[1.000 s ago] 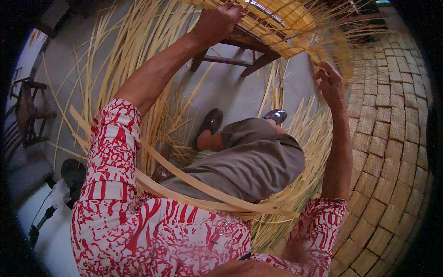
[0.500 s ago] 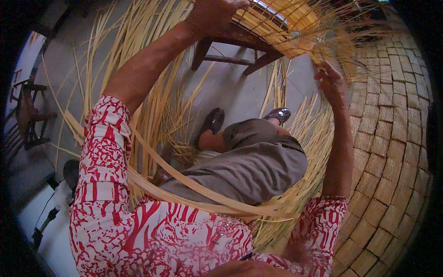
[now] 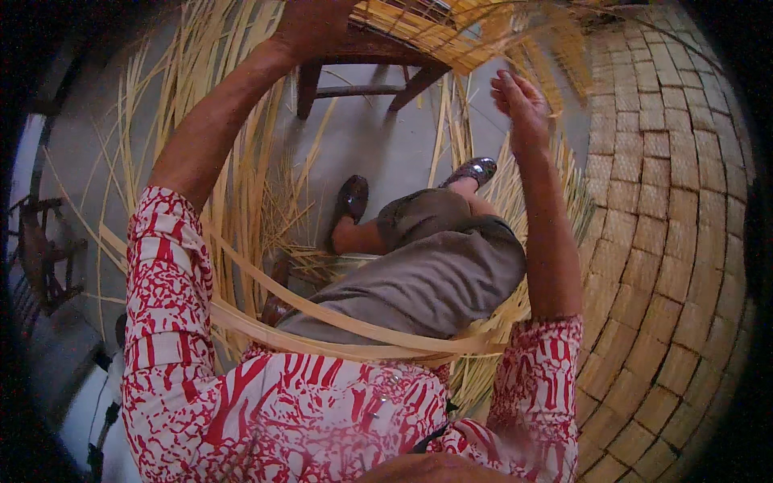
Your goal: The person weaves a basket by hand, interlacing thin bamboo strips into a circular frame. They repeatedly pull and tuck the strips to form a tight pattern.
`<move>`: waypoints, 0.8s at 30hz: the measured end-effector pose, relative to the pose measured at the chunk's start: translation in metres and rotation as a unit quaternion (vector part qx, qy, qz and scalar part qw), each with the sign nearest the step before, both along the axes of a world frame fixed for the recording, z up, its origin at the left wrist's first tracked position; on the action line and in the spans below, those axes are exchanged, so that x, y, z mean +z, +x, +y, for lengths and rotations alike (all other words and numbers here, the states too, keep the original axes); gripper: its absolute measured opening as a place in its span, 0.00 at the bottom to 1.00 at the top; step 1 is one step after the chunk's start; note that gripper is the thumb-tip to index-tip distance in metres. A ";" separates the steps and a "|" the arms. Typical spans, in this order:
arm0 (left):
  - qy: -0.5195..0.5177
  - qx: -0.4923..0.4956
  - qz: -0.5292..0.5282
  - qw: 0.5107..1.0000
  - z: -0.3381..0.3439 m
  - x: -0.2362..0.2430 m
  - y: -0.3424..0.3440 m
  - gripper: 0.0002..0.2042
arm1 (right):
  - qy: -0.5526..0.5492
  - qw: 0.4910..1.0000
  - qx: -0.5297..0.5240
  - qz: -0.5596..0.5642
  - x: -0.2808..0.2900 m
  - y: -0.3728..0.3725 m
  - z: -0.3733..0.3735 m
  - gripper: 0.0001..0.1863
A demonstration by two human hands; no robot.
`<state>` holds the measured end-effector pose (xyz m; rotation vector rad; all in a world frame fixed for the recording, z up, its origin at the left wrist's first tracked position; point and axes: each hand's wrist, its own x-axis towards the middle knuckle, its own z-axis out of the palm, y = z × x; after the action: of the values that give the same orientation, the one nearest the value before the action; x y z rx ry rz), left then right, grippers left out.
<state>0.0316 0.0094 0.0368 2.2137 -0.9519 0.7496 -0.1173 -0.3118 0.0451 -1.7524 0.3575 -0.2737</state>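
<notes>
Weaving: yellow strip piece on the dark stool, partly cut off by the top edge.
Long axis: visible edge slants down from the left hand toward the right hand.
Right fingers: curled; can't tell if pinching a strip. Piece's corner lies just left, apart.
Left fingers: mostly out of frame, grip can't be told.
Nearer hand: left, at the piece's left end.

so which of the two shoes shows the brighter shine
The shoe on the right, nearer the right hand in the picture: bright glints show on its top, while the shoe on the left looks mostly dark.
</notes>
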 end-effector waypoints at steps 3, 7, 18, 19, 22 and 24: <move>0.089 0.043 -0.016 0.995 0.006 -0.029 0.024 0.14 | 0.360 0.927 -0.105 0.008 -0.021 0.025 0.002 0.12; 0.075 0.033 -0.040 0.996 0.007 -0.051 0.034 0.13 | 0.449 0.883 0.009 -0.134 -0.048 0.049 0.005 0.13; -0.165 -0.104 -0.065 0.979 -0.003 0.034 -0.070 0.06 | 0.366 0.907 -0.133 -0.162 -0.068 0.057 0.044 0.08; -0.181 -0.114 -0.082 0.973 -0.008 0.050 -0.078 0.05 | 0.376 0.903 -0.147 -0.147 -0.072 0.059 0.047 0.08; -0.223 -0.119 0.043 0.967 -0.015 0.058 -0.060 0.07 | 0.368 0.909 -0.143 -0.130 -0.090 0.065 0.054 0.09; -0.213 -0.143 0.198 0.946 -0.018 0.069 -0.054 0.08 | 0.372 0.910 -0.155 -0.096 -0.116 0.059 0.054 0.09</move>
<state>-0.0227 -0.0089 0.1056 1.7102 -0.7934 0.3167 -0.0583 -0.2576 -0.0713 -0.9031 0.5153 -0.4634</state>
